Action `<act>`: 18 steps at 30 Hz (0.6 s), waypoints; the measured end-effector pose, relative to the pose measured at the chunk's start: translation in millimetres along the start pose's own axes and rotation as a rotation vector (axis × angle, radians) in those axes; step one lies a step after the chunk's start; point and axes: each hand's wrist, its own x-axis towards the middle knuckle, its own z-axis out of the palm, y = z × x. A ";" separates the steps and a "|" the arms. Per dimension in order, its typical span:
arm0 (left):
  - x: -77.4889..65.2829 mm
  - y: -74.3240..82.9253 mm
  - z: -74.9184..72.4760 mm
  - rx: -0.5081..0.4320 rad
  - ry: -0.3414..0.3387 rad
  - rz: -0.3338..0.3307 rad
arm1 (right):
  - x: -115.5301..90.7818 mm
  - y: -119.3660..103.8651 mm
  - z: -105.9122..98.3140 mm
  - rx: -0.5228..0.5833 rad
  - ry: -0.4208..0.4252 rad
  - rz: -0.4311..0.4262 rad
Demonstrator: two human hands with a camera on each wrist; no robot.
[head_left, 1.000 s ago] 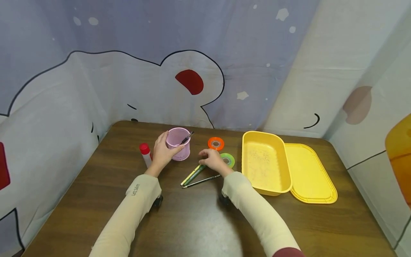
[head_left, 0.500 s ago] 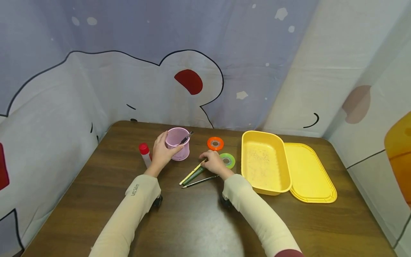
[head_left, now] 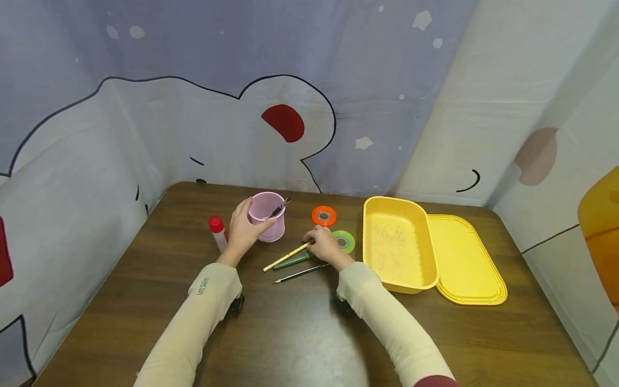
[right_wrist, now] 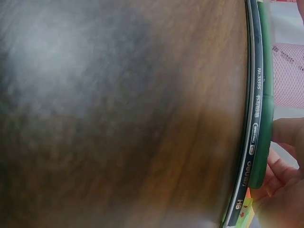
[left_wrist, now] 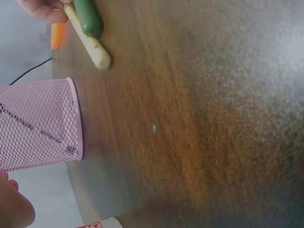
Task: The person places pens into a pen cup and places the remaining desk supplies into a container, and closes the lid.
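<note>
A pink mesh pen cup [head_left: 273,231] stands upright at the back of the table with a dark pen [head_left: 279,208] leaning inside. My left hand [head_left: 242,230] holds the cup from its left, thumb along the front near the rim. To the right, my right hand [head_left: 325,247] pinches the far end of a slim, pale yellow pencil-like stick [head_left: 285,258], whose round tip points toward me and the left. Beneath and beside that stick lies a thick green pen [head_left: 294,260], its far end hidden by the right hand. A dark HB pencil [right_wrist: 254,118] lies nearer me.
A red-capped glue stick [head_left: 218,232] stands left of the left hand. Beyond the right hand lie an orange tape roll [head_left: 316,216] and a green tape roll [head_left: 350,237]. Further right are a yellow box [head_left: 366,242] and its lid [head_left: 466,263].
My right hand has taken the yellow stick and shifted slightly right; the stick's near end has swung left, away from the green pen, which has also turned a little. The left hand stays on the cup.
</note>
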 end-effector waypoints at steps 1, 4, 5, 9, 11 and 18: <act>0.0 0.1 -0.1 -0.002 0.000 -0.001 | 0.0 0.1 -0.4 -0.003 -0.002 0.001; -0.1 0.4 -0.4 -0.006 -0.003 -0.004 | 0.1 0.9 -1.1 -0.015 -0.007 0.003; -0.2 0.5 -0.4 -0.006 -0.003 -0.006 | 0.2 1.4 -1.1 -0.016 -0.006 0.002; -0.4 1.1 -0.5 -0.004 -0.008 -0.010 | 0.7 3.0 -1.0 -0.028 -0.008 0.000; -0.6 1.4 -0.5 -0.003 -0.011 -0.013 | 0.6 3.5 -1.1 -0.028 -0.011 0.003; -0.6 1.2 -0.2 -0.003 -0.016 -0.014 | -0.6 3.3 -3.3 -0.026 -0.035 0.013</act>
